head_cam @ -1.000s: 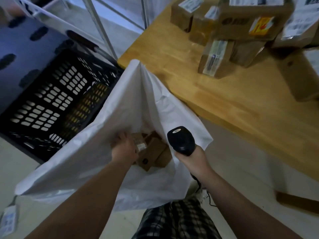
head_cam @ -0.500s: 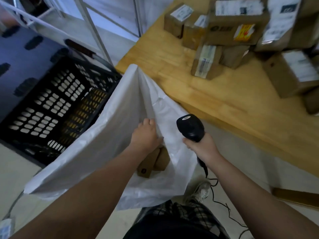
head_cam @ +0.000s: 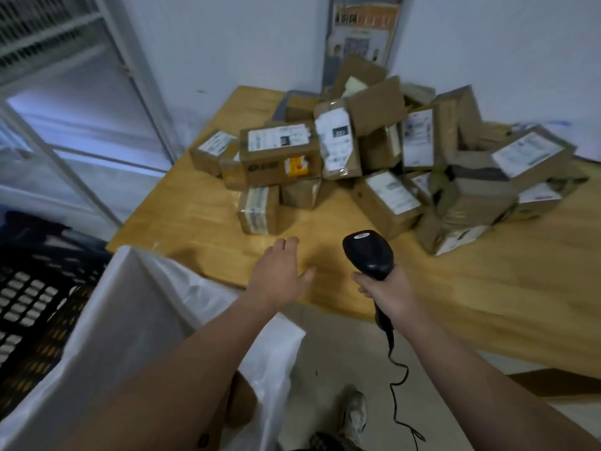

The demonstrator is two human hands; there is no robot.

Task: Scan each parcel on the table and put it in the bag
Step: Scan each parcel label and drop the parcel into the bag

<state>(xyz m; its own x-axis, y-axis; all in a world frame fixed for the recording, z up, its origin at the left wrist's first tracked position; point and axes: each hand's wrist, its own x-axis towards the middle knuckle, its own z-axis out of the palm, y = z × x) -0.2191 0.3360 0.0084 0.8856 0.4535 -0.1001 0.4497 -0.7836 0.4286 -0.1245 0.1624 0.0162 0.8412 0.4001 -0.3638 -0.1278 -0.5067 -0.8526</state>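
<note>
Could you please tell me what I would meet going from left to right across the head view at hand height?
A black plastic crate → white bag → left hand → barcode scanner, gripped by the right hand.

smooth wooden table (head_cam: 487, 288), cardboard parcels (head_cam: 279, 157)

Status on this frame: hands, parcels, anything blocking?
Left hand empty, above table edge. Right hand grips scanner. Parcels piled on table, bag at left. Nothing blocks nearest parcel.

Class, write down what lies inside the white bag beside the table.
Brown cardboard parcels show low inside the white bag. The left arm crosses its opening and hides the rest, so their count cannot be told.
</note>
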